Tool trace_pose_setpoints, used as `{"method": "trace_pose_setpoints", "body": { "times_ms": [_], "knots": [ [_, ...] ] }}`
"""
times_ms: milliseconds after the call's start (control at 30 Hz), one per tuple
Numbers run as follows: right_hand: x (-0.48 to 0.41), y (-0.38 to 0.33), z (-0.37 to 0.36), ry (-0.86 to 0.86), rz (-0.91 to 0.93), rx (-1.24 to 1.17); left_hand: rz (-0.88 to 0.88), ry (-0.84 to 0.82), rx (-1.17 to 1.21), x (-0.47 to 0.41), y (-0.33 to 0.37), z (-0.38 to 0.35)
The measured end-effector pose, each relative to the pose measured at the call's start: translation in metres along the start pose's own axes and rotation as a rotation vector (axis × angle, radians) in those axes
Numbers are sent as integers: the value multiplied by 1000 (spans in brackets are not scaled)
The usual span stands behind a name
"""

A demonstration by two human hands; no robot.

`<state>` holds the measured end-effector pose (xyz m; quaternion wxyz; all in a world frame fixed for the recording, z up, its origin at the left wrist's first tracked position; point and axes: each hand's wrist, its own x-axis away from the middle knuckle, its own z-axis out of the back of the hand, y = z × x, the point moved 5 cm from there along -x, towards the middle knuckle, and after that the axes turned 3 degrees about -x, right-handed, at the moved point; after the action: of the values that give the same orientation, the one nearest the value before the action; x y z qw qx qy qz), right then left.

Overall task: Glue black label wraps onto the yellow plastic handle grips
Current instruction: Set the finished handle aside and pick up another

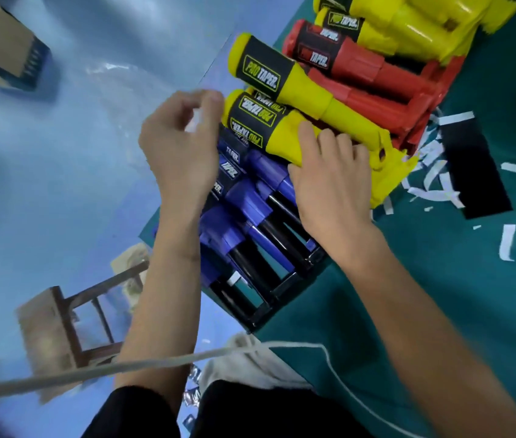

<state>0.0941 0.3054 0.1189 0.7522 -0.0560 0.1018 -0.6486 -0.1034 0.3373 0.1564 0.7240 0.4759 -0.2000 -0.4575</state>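
A yellow handle grip [285, 137] with a black "PRO TAPER" label wrap [252, 120] lies on a stack of blue grips [247, 197] at the table's left edge. My right hand [329, 181] rests on its yellow body, fingers fairly straight. My left hand [177, 147] hovers just left of the wrapped end, fingers curled, pinching a small white strip [194, 121]. A second wrapped yellow grip [285, 80] lies just above. A loose black label sheet [474, 172] lies on the green table to the right.
Red grips [361, 74] and more yellow grips [408, 23] are stacked further back. White backing strips [507, 241] litter the green table [440, 311]. The blue floor, a wooden stool [67, 324] and a cardboard box [7, 61] lie left of the table edge.
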Motion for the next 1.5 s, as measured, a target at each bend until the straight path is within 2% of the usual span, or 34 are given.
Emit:
{"method": "trace_pose_setpoints", "body": {
  "times_ms": [67, 133, 333, 467, 567, 633, 800, 933, 1067, 1233, 1400, 1500],
  "knots": [
    [0, 1, -3, 26, -12, 16, -87, -196, -136, 0, 0, -17],
    [1, 4, -4, 43, -23, 12, -114, -344, -140, 3, -5, -30],
    [8, 12, -2, 43, -53, -30, -113, -424, -5, 1, -13, -34],
    [17, 0, 3, 54, 7, -129, -49, -371, 91, -1, -19, -29],
    [19, -5, 13, 130, 49, -145, 42, -242, 228, -3, -20, -21],
    [14, 3, 23, 176, 10, -161, 90, -177, 334, -7, -23, -19],
    [0, 42, 51, 282, -196, -229, 15, -245, 155, -16, -16, -20],
    [-3, 59, 50, 211, -224, -286, -52, -410, 27, -33, -8, -40],
    [2, 55, 41, 172, -196, -284, -68, -508, 63, -48, 2, -61],
    [8, 35, 33, 176, -125, -237, 72, -459, 149, -50, -3, -61],
    [10, 12, 3, 36, 14, -118, 241, -320, 314, -47, -8, -44],
    [8, 10, 0, 60, 28, -45, 171, -275, 154, -39, -8, -36]
  ]
}}
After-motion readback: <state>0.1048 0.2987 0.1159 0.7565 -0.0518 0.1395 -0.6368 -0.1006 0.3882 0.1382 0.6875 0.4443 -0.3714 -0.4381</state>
